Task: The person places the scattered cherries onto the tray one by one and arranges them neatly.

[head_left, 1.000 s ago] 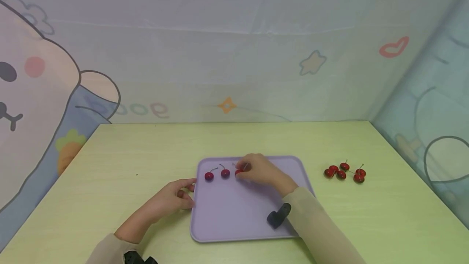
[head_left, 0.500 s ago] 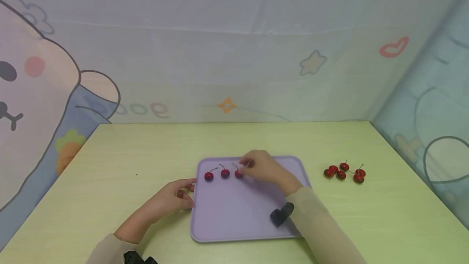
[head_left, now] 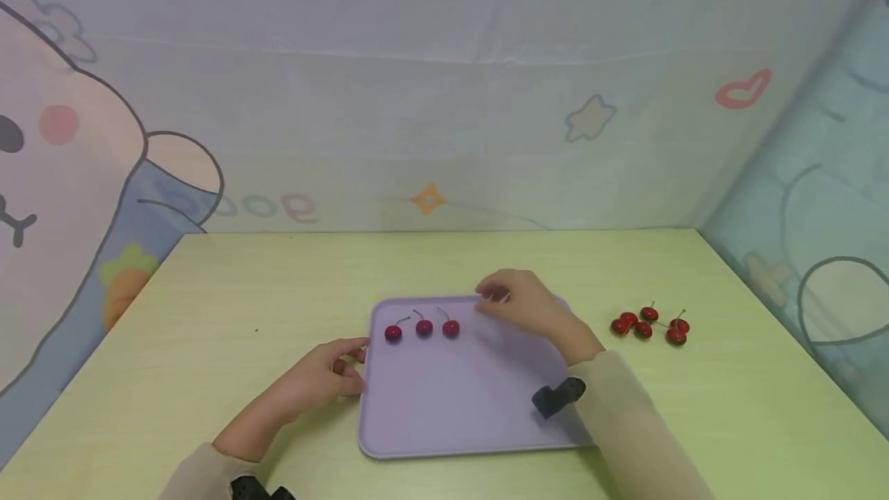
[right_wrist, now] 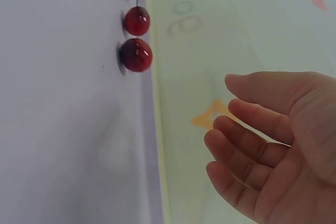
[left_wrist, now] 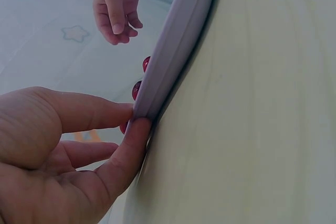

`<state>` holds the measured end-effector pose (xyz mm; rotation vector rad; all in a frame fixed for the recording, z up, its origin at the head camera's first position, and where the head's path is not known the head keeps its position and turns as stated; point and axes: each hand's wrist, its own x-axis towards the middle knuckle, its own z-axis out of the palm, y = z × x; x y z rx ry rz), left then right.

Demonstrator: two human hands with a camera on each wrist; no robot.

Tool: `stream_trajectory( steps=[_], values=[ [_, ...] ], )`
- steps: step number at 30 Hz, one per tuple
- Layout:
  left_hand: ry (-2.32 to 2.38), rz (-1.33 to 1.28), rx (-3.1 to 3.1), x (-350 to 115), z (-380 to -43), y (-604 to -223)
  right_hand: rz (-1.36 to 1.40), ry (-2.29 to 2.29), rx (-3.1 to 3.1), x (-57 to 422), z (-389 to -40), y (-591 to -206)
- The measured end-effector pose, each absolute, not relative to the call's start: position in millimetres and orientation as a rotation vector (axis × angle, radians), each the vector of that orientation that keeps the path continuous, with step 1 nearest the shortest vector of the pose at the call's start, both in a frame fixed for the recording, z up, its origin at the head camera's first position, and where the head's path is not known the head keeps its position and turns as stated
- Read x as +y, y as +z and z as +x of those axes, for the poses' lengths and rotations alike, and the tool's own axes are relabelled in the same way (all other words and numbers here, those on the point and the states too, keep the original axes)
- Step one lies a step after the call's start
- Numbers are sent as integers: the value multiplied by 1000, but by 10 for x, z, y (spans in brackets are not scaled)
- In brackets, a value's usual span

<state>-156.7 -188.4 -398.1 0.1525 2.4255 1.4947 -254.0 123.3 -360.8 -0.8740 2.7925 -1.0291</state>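
Three dark red cherries with stems stand in a row along the back left of a lilac tray (head_left: 465, 400): a left cherry (head_left: 393, 333), a middle cherry (head_left: 424, 327) and a right cherry (head_left: 451, 328). My right hand (head_left: 531, 307) hovers over the tray's back right, apart from the cherries. In the right wrist view its fingers (right_wrist: 244, 145) bend loosely, with nothing between them and the thumb. At the tray's left side, the thumb and fingertips of my left hand (head_left: 316, 384) touch the rim (left_wrist: 168, 56), spread apart along it in the head view.
Several more cherries (head_left: 643, 329) lie in a loose cluster on the pale yellow-green table (head_left: 729, 407), right of the tray. A printed cloth backdrop (head_left: 333, 122) hangs behind the table and down its right side.
My right hand has let go of the right cherry, leaving it upright in the row, and moved up and to the right. The left hand stays at the tray's edge.
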Motion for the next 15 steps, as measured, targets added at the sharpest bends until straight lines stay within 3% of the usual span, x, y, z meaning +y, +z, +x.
stream_trajectory(
  steps=[15],
  values=[
    [1496,171,2414,-1898,-1571,-3985,-715,-1110,2859,1719,-2478,-3473]
  ],
)
